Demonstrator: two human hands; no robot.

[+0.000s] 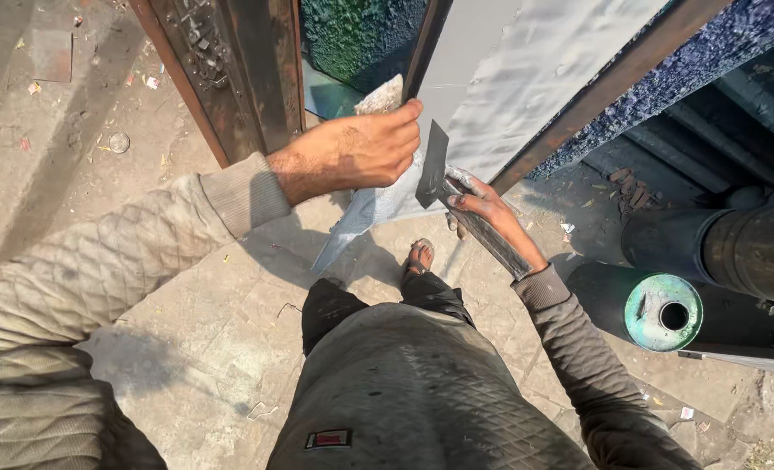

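Note:
My left hand (371,146) grips a piece of sandpaper (382,96) and presses it against the edge of a grey-coated metal door panel (526,78) with a dark rusty frame. Lower and to the right, my right hand (491,213) holds a putty knife (433,165) by its handle, and the dark flat blade points up against the panel's lower part. Both sleeves are quilted and grey-brown. My sandalled foot (419,256) stands on the ground just below the panel.
A second rusty door leaf (230,70) stands at the left. Dark metal cylinders (718,248), one with a green end cap (663,312), lie at the right. The concrete ground (187,322) is dusty, with litter at the upper left.

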